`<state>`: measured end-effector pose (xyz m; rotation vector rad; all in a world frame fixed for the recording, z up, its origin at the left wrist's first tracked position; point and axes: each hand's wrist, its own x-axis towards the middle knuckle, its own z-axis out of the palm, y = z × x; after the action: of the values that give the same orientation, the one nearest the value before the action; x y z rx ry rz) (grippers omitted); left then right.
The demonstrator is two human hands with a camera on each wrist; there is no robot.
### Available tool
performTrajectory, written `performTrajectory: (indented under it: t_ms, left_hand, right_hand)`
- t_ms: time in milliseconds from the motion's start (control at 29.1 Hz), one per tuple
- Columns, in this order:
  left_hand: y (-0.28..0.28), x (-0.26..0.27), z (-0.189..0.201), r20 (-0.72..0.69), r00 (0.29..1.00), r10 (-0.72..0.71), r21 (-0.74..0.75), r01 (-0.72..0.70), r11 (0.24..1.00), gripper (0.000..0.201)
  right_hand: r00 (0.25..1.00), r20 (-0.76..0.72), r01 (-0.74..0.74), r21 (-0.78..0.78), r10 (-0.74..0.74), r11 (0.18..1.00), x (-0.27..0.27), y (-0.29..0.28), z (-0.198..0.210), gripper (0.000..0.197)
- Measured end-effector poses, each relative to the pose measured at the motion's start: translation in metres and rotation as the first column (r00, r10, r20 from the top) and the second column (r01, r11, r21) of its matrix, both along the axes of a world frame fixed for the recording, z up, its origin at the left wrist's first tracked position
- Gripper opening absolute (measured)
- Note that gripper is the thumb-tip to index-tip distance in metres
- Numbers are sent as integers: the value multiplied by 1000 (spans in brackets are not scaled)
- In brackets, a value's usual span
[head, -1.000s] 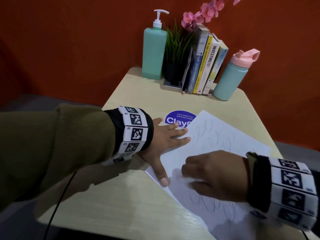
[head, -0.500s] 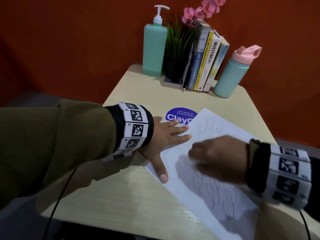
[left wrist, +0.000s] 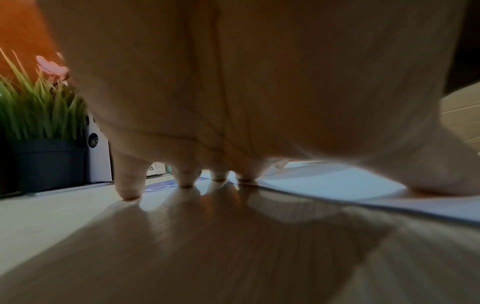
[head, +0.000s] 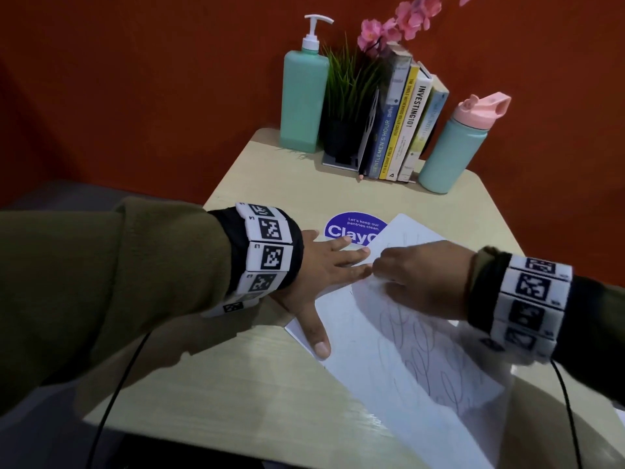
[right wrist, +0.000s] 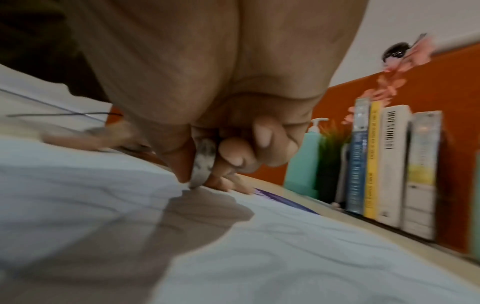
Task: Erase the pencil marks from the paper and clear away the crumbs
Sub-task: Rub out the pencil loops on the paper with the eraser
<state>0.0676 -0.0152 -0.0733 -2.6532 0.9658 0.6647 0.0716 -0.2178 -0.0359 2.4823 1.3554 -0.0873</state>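
Left hand (head: 324, 269) flat, fingers (left wrist: 128, 185) spread and straight, tips pressing the left edge of the paper (head: 406, 360) and the pale wood-grain surface (head: 236, 384); thumb splayed toward the near corner of the sheet. Right hand (head: 422, 279) curled, thumb and fingers (right wrist: 233, 152) pinching a small smudged grey-white eraser (right wrist: 205, 162), rounded lower edge touching the paper right below the fingertips. Paper is thin, white, slightly rippled, lying skewed on the surface; looping pencil marks (head: 422, 350) run from just behind the right fingers back toward the wrist. Crumbs: can't tell, wrist view is motion-blurred. Round purple sticker (head: 351, 226) just beyond the left fingertips, partly under the sheet. Well past both hands: mint pump bottle (head: 304, 96), potted grass (head: 348, 106), upright books (head: 399, 123), teal flask with pink lid (head: 453, 143).
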Motion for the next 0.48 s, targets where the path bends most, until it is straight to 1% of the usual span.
performTrajectory:
  t_ms: [34,69,103,137,172,206,240,275,309,343,378,412,446,481]
  left_hand:
    - [0,-1,0,1,1000,6,-6,-6,1000,137]
    - [1,-2,2,1,1000,20,-14,-20,1000,138]
    - [1,-4,2,0,999,32,-23,-32,999,139]
    - [2,-4,3,3,999,38,-30,-38,999,139]
    - [1,-4,4,3,999,34,-32,-34,999,139]
    - [0,-4,4,-3,1000,24,-27,-24,999,138]
    - [-1,-3,5,-9,1000,14,-20,-14,1000,137]
    - [-2,-2,5,-14,1000,11,-12,-11,1000,136]
    - [-2,-1,4,-14,1000,16,-9,-17,1000,137]
    - [-1,-1,3,-12,1000,28,-11,-28,1000,139]
    - [0,-2,2,-7,999,34,-13,-34,999,142]
    - [1,-2,2,4,1000,28,-13,-28,1000,144]
    - [1,-2,1,10,1000,19,-12,-19,1000,145]
    - [1,-1,1,6,1000,12,-13,-12,1000,143]
  right_hand:
    - [999,-35,-23,82,26,996,-5,1,-2,29]
    - [989,-107,-92,100,103,991,-21,9,-6,26]
    - [969,-188,-150,61,159,987,-40,14,-9,25]
    - [957,-211,-197,30,199,980,-45,15,-12,25]
    - [970,-183,-163,12,162,987,-36,17,-12,27]
    - [992,-122,-43,-32,39,999,-20,19,-7,29]
    - [996,-76,51,-39,-54,998,-7,18,-2,32]
    - [994,-62,89,-43,-91,995,-1,19,1,33]
    - [993,-81,84,-30,-86,996,-2,19,-2,33]
    - [988,-148,37,-22,-40,999,-15,24,-3,33]
    - [976,-216,-43,-9,40,999,-31,27,-8,32]
    - [951,-300,-85,-17,76,996,-42,29,-9,32]
    - [952,-301,-73,-31,60,997,-38,27,-10,32]
    - [968,-248,23,-72,-40,997,-23,26,-6,31]
